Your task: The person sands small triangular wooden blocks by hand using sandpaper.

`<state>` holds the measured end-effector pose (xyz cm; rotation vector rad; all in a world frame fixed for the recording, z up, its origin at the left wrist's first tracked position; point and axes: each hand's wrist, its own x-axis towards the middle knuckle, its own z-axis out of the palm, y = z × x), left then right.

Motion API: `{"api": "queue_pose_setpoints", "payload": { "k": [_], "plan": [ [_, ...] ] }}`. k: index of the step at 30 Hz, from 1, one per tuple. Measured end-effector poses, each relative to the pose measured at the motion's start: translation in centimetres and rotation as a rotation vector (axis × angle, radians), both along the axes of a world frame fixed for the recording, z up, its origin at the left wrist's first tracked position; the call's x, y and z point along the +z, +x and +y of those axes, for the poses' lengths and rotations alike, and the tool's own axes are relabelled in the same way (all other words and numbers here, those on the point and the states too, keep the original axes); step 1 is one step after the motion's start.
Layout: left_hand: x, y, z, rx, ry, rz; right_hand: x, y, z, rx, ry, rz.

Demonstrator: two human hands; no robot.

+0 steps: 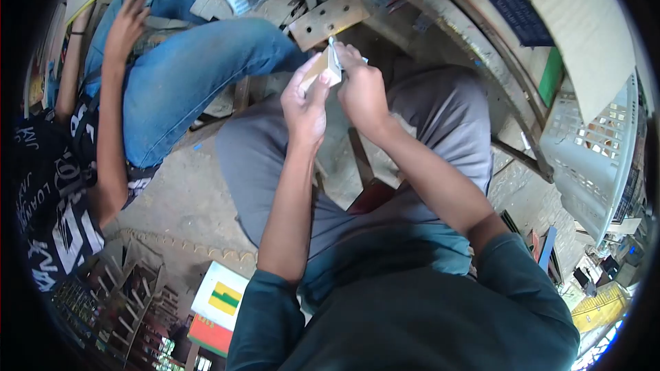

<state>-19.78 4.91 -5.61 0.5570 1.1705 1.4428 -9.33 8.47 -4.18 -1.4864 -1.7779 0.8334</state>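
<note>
My left hand [304,108] is closed around a small pale block [317,71], box-shaped and wood-coloured, held tilted above my lap. Its thumb presses near the lower edge of the block. Close against the block's right side, my right hand [362,91] is closed on a thin light-grey piece [334,50] whose narrow tip points up and away from me. The fingers hide most of this piece, so its kind cannot be made out. Just beyond both hands lies a wooden board with several dark holes [328,19].
At left sits another person in jeans [199,72], one hand [128,24] raised. A pale perforated plastic basket [584,158] stands at right beneath a cardboard sheet [570,20]. A wooden beam [454,38] runs along the upper right. Printed boxes [218,299] lie at lower left.
</note>
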Motion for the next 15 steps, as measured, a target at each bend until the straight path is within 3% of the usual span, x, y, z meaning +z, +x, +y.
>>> {"api": "queue_pose_setpoints", "payload": {
  "k": [6, 8, 10, 12, 13, 14, 15],
  "plan": [
    [-0.1, -0.2, 0.3, 0.014, -0.052, 0.011, 1.1, -0.4, -2.1, 0.063, 0.182, -0.013],
    [-0.3, 0.3, -0.1, -0.004, -0.024, -0.018, 1.2, 0.0, 0.3, -0.034, -0.072, 0.021],
    [-0.3, 0.3, 0.1, -0.018, -0.060, 0.026, 1.4, -0.1, -0.9, -0.026, -0.085, 0.000],
    [-0.3, 0.0, 0.8, 0.039, -0.018, 0.035, 1.6, -0.6, -3.1, 0.109, 0.286, -0.114],
    [-0.4, -0.1, 0.7, 0.036, -0.033, 0.010, 1.4, -0.6, -2.9, 0.101, 0.303, -0.130],
    [-0.4, -0.2, 0.4, 0.029, -0.056, -0.015, 1.0, -0.3, -2.1, 0.105, 0.285, -0.128],
    [-1.1, -0.1, 0.1, -0.010, -0.094, 0.061, 1.5, -0.2, -0.6, 0.077, 0.055, -0.128]
  ]
}}
